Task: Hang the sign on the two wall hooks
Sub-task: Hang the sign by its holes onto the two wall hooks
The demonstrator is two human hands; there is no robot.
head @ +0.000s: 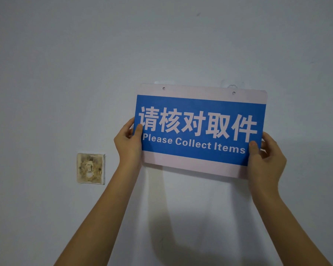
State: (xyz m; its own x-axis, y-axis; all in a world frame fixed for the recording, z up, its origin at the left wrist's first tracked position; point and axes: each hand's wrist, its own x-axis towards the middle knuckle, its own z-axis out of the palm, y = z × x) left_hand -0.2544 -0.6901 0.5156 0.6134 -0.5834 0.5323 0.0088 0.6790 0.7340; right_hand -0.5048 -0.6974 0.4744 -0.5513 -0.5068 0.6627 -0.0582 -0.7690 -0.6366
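Observation:
A blue and white sign [200, 116] reading "Please Collect Items" is held flat against the wall, tilted slightly down to the right. Two small holes sit in its white top strip, the left hole [163, 88] and the right hole [233, 92]. My left hand [129, 144] grips the sign's left edge, thumb on the front. My right hand [265, 160] grips the lower right corner, thumb on the front. Just above the top edge, parts of two clear adhesive wall hooks peek out: the left hook [164, 82] and the right hook [232, 86]. Most of each hook is hidden behind the sign.
A stained, yellowed wall switch plate [90, 168] sits on the wall to the lower left of the sign. The rest of the view is bare pale wall [65, 54], with the sign's shadow below it.

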